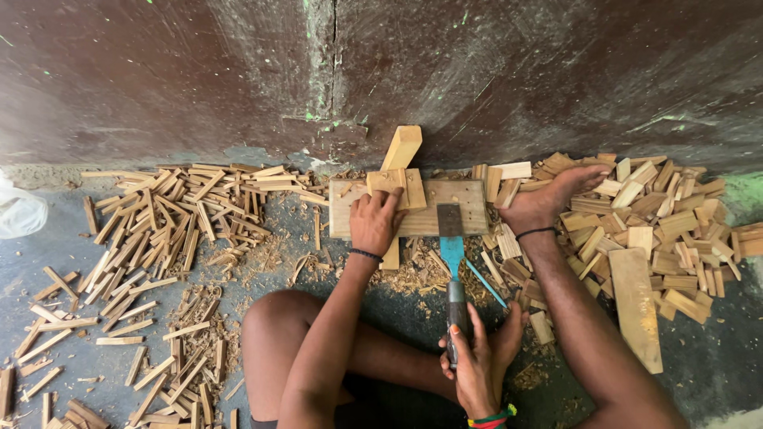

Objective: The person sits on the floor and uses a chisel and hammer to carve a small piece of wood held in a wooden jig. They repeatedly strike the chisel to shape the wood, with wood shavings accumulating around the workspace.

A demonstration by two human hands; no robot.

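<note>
Our left hand (375,221) presses a small wood block (397,189) onto the board (465,195) on the floor; our right hand (475,361) clamps the blue-bladed chisel (452,274), its edge on the board.

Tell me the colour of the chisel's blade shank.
Bright blue, on the chisel held by the right hand; head view.

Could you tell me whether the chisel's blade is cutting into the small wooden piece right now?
No, the chisel lies flat on the board beside the small wooden piece, which the left hand steadies while the right hand holds the handle.
</note>
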